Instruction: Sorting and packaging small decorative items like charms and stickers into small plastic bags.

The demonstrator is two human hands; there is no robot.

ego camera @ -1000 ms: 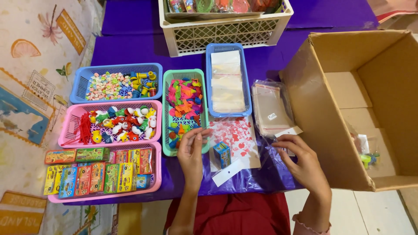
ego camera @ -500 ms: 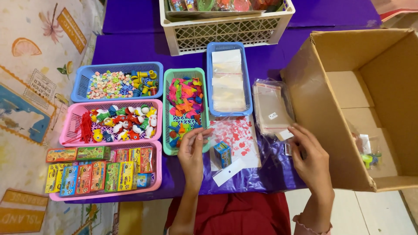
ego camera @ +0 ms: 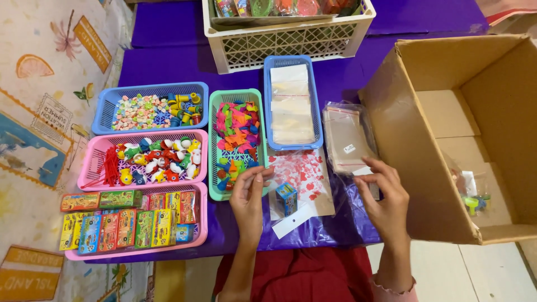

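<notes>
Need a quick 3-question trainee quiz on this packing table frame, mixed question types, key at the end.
1. True or false: the small blue printed box stands inside the green plastic basket of bright toys.
2. What do the fingers of the right hand touch?
A. the large open cardboard carton
B. the stack of clear plastic bags
C. the white lattice crate
3. Which basket holds the row of small colourful printed boxes?

Key
1. False: it stands on the red-and-white patterned paper bag, near the left hand.
2. B, at the near edge of the stack.
3. The pink plastic basket nearest the person.
</notes>
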